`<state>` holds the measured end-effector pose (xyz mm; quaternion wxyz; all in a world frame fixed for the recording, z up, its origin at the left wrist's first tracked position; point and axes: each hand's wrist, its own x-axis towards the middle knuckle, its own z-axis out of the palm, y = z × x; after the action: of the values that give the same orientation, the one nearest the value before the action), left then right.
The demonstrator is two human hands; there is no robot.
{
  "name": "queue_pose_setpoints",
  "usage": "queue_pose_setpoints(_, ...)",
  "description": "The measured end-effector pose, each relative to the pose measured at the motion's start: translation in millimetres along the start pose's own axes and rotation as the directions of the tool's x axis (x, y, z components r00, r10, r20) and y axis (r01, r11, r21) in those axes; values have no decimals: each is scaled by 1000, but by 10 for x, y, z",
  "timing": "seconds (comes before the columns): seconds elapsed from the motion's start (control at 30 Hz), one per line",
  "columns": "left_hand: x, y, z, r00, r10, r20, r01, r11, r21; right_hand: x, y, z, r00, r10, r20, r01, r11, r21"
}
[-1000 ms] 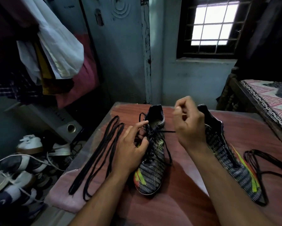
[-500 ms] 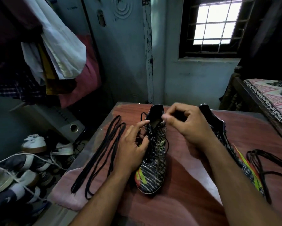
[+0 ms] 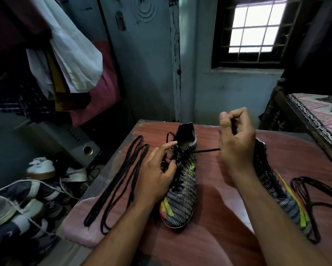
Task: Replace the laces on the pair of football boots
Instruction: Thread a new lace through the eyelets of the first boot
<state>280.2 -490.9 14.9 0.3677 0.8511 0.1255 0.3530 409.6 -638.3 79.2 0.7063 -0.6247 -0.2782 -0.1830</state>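
A black patterned football boot (image 3: 182,194) stands toe toward me in the middle of the reddish table (image 3: 199,237). My left hand (image 3: 157,173) holds its left side, fingers pinching the lace at the upper eyelets. My right hand (image 3: 236,143) is raised to the right of the boot and grips a black lace end (image 3: 205,151) drawn taut from the eyelets. The second boot (image 3: 276,189) lies on its side behind my right forearm, partly hidden. A folded loose black lace (image 3: 121,181) lies to the left, another loose lace (image 3: 313,196) at the far right.
A pink cloth (image 3: 78,225) covers the table's front left corner. Several shoes (image 3: 17,198) and a speaker (image 3: 82,144) sit on the floor at left. Clothes (image 3: 65,54) hang above them. A bed (image 3: 318,116) stands at right, close to the table.
My right hand went from over the boot's collar up and to the right, pulling the lace end out taut. My left hand stayed on the boot.
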Motion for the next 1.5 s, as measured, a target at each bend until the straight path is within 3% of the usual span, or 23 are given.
queue_pose_setpoints(0.07,-11,12,-13,999,37,-9,-37,999,18,-60,-6,16,987,-156,35,160,974,-158)
queue_pose_setpoints(0.17,-32,53,-22,990,138,-3,-138,990,40,-72,-85,19,976,-213,-52,205,971,-122)
queue_pose_setpoints(0.23,-39,55,-18,985,173,-2,-173,984,43,-48,-92,8,984,-176,-40,170,979,-117)
queue_pose_setpoints(0.3,-40,40,-17,982,187,-23,-186,982,36,-43,-52,-1,985,-131,109,152,965,-214)
queue_pose_setpoints(0.43,-43,29,-25,983,151,-106,-148,988,33,-63,59,-20,913,-1,409,202,871,-448)
queue_pose_setpoints(0.53,-54,48,-38,990,58,-128,-62,998,-25,-49,68,-39,870,27,492,257,827,-500)
queue_pose_setpoints(0.63,-64,64,-46,990,58,-132,-55,998,24,-27,71,-68,823,57,565,301,800,-520)
queue_pose_setpoints(0.73,-52,80,-64,988,114,-101,-108,992,61,-12,75,-84,767,170,618,246,813,-529)
queue_pose_setpoints(0.97,-29,9,-32,991,123,-46,-122,992,35,26,111,-90,736,178,654,63,943,-327)
queue_pose_setpoints(1.17,-37,-1,2,996,87,-32,-88,995,-45,54,203,-92,896,109,431,15,962,-274)
queue_pose_setpoints(1.37,-17,-48,41,996,86,11,-87,996,36,-22,283,-44,902,30,430,179,882,-436)
queue_pose_setpoints(1.5,183,-41,-31,977,64,201,-67,998,5,-62,260,-6,851,162,500,115,871,-478)
